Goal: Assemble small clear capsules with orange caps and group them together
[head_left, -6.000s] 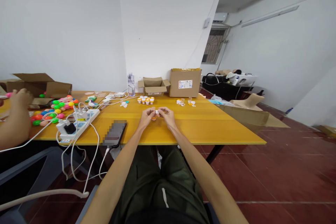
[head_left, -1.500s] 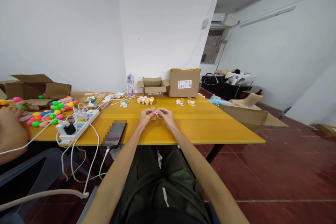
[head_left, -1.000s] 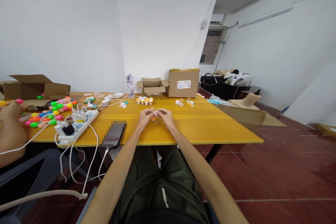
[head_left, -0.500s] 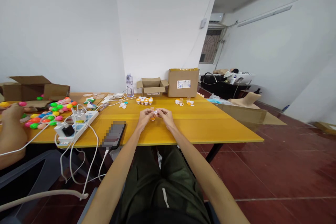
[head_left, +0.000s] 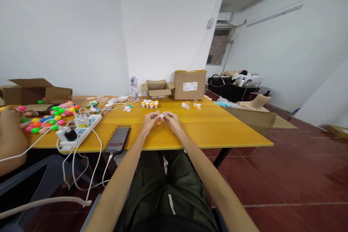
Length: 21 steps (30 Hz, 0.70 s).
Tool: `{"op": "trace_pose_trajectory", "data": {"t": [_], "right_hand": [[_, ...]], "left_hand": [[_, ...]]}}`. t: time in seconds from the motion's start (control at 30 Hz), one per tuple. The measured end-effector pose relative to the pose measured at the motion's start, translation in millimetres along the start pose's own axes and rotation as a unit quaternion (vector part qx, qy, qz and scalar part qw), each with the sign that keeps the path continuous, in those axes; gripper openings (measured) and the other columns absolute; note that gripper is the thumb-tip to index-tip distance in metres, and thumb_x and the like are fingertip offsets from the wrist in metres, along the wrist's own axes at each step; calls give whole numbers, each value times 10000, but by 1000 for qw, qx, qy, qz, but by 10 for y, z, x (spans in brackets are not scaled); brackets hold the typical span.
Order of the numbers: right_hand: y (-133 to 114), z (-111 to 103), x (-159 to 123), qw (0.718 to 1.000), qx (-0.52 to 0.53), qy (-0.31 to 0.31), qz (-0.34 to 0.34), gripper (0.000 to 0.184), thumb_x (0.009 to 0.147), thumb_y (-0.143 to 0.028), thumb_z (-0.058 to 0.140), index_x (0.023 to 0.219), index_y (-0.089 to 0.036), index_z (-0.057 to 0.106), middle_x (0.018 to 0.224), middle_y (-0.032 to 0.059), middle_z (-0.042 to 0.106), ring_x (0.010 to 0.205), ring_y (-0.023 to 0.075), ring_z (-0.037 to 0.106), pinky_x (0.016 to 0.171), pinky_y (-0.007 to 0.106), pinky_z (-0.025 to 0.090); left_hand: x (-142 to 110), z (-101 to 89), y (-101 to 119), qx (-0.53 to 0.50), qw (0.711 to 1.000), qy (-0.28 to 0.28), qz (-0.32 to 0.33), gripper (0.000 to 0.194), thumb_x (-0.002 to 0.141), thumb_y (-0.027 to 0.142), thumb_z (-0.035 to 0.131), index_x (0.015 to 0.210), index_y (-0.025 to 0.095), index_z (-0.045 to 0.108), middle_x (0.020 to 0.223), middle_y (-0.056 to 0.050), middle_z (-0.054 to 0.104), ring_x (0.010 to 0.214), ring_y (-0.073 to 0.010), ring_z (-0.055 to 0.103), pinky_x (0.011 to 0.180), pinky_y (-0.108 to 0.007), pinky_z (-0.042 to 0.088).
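Note:
Over the yellow table, a small white piece with dark markings is pinched between the fingertips of both my hands. My left hand grips it from the left, fingers closed. From the other side, my right hand is closed on it too. The piece is too small to tell its kind. Just below the fingers stands a small clear-and-orange cup, partly hidden by them. Beyond my hands, several small orange cups with white tops stand in a group.
Loose white and orange parts lie to the back right. Behind are an open carton, a taped box and a bottle. A phone, a power strip, cables and colourful balls are left, near another person's arm.
The white piece has turned between my fingers, so its dark markings look different. My hands stay almost in place. The other person's hand at the left has shifted slightly.

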State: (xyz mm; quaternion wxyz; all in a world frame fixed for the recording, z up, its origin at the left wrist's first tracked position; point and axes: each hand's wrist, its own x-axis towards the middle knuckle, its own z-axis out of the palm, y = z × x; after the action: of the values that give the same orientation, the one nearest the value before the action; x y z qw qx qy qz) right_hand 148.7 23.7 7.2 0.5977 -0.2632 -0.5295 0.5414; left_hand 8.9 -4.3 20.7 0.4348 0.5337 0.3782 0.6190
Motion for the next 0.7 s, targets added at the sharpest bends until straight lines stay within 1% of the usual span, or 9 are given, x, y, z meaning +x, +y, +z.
{"op": "trace_pose_trajectory", "data": {"t": [0.17, 0.33, 0.5, 0.7], "right_hand": [[-40, 16, -22, 1000, 10, -8, -2, 407, 546, -587, 831, 686, -218, 734, 706, 11, 710, 649, 152, 628, 685, 300, 551], [-60, 58, -43, 1000, 18, -2, -1, 403, 510, -537, 859, 718, -213, 742, 763, 19, 736, 703, 161, 657, 725, 304, 560], [-36, 53, -32, 1000, -1, -1, -9, 363, 533, -467, 858, 755, -206, 740, 807, 37, 753, 751, 181, 682, 761, 330, 566], [-35, 42, -16, 999, -29, 6, -23, 330, 554, -453, 839, 746, -205, 737, 794, 37, 755, 770, 193, 691, 779, 353, 575]], "left_hand": [[-12, 9, 22, -3, 1000, 2, 1, 238, 579, 336, 828, 662, 172, 677, 630, -23, 692, 630, -162, 645, 685, -300, 533], [-10, 15, 33, -5, 1000, 13, 10, 252, 559, 336, 842, 648, 173, 673, 627, -19, 692, 642, -171, 657, 687, -306, 542], [-3, 12, 21, -9, 1000, 21, 11, 232, 552, 313, 845, 630, 180, 672, 630, -18, 696, 657, -176, 666, 702, -311, 549], [3, 7, 9, -5, 1000, 22, 12, 204, 563, 290, 839, 649, 181, 690, 641, -22, 705, 672, -185, 679, 710, -318, 554]]}}
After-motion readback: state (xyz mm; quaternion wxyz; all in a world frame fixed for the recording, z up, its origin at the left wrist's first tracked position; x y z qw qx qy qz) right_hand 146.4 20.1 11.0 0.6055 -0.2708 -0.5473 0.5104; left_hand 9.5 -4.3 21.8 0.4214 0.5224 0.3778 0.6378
